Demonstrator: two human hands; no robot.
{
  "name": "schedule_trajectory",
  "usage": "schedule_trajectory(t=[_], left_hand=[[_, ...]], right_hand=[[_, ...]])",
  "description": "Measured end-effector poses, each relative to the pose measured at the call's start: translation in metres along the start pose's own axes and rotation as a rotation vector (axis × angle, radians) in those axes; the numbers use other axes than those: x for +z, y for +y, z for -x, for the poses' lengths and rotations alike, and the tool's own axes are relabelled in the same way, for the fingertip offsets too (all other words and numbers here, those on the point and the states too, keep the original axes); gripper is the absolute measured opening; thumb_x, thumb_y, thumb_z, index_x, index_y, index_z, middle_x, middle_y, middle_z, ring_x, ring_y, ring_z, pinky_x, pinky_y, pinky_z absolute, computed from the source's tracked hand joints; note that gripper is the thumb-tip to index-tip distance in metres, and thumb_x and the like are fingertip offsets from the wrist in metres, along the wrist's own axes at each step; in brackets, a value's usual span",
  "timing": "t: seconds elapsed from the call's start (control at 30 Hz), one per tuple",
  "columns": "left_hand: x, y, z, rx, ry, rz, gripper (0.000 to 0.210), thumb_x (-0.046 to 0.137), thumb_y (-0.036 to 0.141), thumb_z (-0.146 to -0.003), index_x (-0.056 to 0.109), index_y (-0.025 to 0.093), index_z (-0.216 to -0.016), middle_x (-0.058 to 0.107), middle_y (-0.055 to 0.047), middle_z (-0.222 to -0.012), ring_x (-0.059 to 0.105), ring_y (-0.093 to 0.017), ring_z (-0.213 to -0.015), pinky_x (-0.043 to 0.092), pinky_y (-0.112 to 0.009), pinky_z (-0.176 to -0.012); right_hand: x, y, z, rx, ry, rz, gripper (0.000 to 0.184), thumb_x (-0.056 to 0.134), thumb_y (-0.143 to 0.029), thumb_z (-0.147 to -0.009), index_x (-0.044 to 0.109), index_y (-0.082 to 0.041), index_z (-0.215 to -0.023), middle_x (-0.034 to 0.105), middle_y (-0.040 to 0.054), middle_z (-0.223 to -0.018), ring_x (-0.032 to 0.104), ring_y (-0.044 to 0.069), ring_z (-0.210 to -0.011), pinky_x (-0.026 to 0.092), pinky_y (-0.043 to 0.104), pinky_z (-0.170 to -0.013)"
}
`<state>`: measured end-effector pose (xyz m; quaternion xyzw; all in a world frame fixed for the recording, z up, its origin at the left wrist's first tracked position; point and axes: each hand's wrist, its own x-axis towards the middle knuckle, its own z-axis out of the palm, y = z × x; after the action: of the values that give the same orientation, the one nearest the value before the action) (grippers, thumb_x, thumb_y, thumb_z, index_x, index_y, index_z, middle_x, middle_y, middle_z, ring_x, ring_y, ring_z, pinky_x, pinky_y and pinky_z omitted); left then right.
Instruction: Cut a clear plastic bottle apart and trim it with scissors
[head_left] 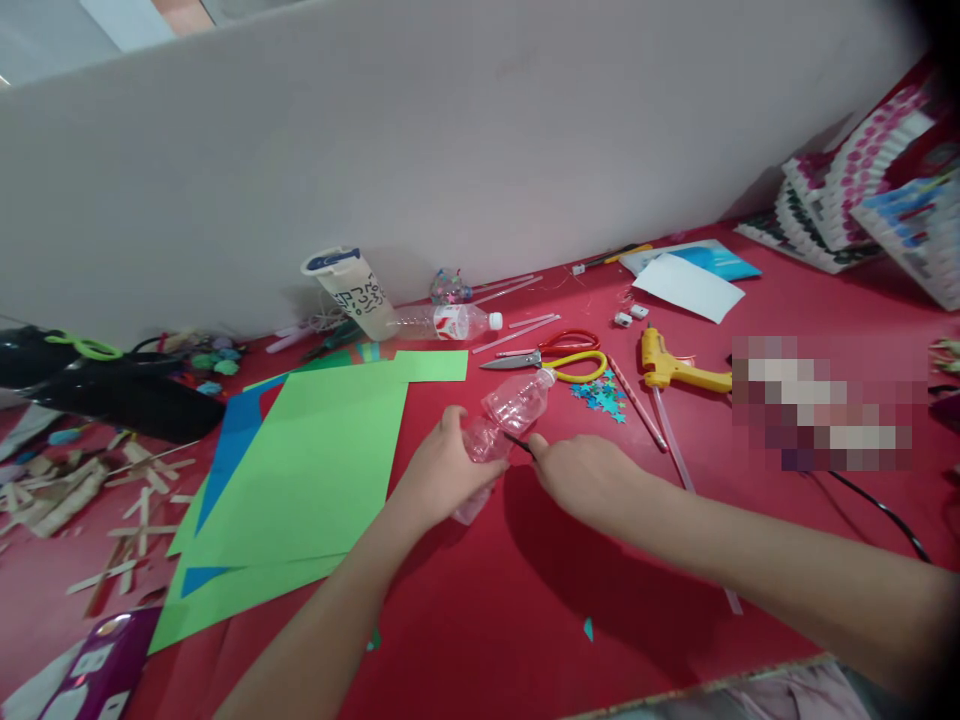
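Note:
My left hand (pixel 454 470) is wrapped round a clear plastic bottle (pixel 517 402), which lies tilted on the red table with its white cap pointing up and right. The bottle's middle looks pinched in, and part of its lower end is hidden behind my fingers. In my right hand (pixel 581 475) is a thin, dark, pointed tool (pixel 519 443), its tip against or very near the bottle's side; its exact kind is hidden by my fingers. Scissors (pixel 574 362) with yellow and red handles lie just beyond the bottle. Blue star-shaped sequins (pixel 602 396) are piled to its right.
Green paper sheets (pixel 300 470) cover the left side, with wooden sticks (pixel 142 490) past them. A yellow glue gun (pixel 671 368) rests at right, its cord trailing. Another plastic bottle (pixel 450 322) and a white cup (pixel 356 290) are by the wall. A red table (pixel 480 620) spreads underneath.

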<state>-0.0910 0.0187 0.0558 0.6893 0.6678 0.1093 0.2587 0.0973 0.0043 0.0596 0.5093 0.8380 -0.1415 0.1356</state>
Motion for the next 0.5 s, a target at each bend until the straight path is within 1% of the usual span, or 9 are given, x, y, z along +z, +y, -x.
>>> schedule_trajectory(t=[0.1,0.2,0.3,0.4,0.5], left_hand=[[-0.004,-0.007,-0.003,-0.062,-0.112,0.203,0.056,0.071,0.054,-0.066,0.047,0.021,-0.105,0.064,-0.003,-0.088,0.064,-0.023,-0.078,0.045,-0.033,-0.07],[-0.004,-0.015,-0.007,-0.088,-0.144,0.457,0.051,0.076,0.049,-0.062,0.052,0.021,-0.097,0.065,-0.001,-0.085,0.063,-0.022,-0.079,0.046,-0.033,-0.073],[-0.003,-0.023,-0.011,-0.156,-0.178,0.685,0.045,0.075,0.044,-0.064,0.055,0.018,-0.095,0.066,-0.003,-0.087,0.064,-0.021,-0.08,0.048,-0.032,-0.074],[-0.002,-0.029,-0.012,-0.204,-0.2,0.772,0.044,0.072,0.044,-0.068,0.057,0.016,-0.099,0.067,-0.005,-0.091,0.066,-0.02,-0.08,0.05,-0.031,-0.074],[-0.004,-0.03,-0.008,-0.248,-0.219,0.843,0.045,0.069,0.047,-0.07,0.058,0.016,-0.101,0.068,-0.006,-0.091,0.067,-0.02,-0.078,0.051,-0.032,-0.073]], right_hand=[[-0.006,0.001,0.003,-0.007,-0.006,-0.009,0.03,0.061,-0.028,-0.095,0.058,-0.016,-0.121,0.065,0.0081,-0.113,0.067,0.021,-0.088,0.057,0.039,-0.073],[-0.005,0.0,-0.002,-0.003,-0.021,-0.028,0.029,0.061,-0.028,-0.095,0.058,-0.017,-0.121,0.064,0.0076,-0.114,0.067,0.021,-0.089,0.057,0.039,-0.074],[0.004,0.0,-0.011,0.012,-0.03,-0.061,0.029,0.06,-0.029,-0.095,0.058,-0.017,-0.121,0.064,0.0073,-0.116,0.067,0.021,-0.09,0.057,0.04,-0.074],[0.013,0.004,-0.015,0.022,-0.008,-0.109,0.029,0.06,-0.029,-0.095,0.058,-0.018,-0.121,0.064,0.0074,-0.116,0.066,0.022,-0.091,0.057,0.041,-0.075],[0.016,0.009,-0.014,0.018,0.031,-0.166,0.028,0.06,-0.03,-0.095,0.058,-0.018,-0.121,0.064,0.0073,-0.116,0.066,0.022,-0.091,0.057,0.041,-0.076]])
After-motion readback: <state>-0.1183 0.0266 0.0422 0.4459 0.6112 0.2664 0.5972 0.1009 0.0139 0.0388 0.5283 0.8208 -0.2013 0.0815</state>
